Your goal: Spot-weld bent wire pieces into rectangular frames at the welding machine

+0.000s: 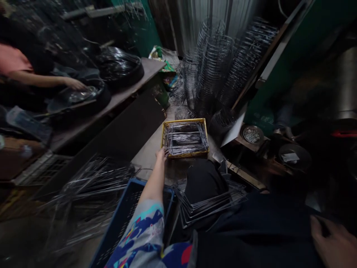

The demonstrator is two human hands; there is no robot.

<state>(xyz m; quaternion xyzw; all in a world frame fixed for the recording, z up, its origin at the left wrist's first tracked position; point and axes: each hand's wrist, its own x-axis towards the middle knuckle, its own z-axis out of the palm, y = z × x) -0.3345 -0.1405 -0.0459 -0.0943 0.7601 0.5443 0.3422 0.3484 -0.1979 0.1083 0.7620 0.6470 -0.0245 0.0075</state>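
Note:
My left hand (161, 153) reaches forward to the near left corner of a yellow plastic crate (185, 155), its fingers closed over the rim there. Rectangular wire frames (185, 138) lie stacked inside the crate. My right hand (333, 240) is at the lower right edge, beside my dark-clad leg, slightly blurred, with a gap between thumb and finger and nothing visible in it. More bent wire frames (195, 208) hang around my knee (205, 180), apart from both hands.
A blue crate (111, 223) stands at my left, beside piled wire frames (97, 178). Tall stacks of wire rings (214, 63) stand ahead. A co-worker's hand (74, 84) touches a round container on the left bench (122, 98). A bowl of small metal pieces (252, 134) sits right.

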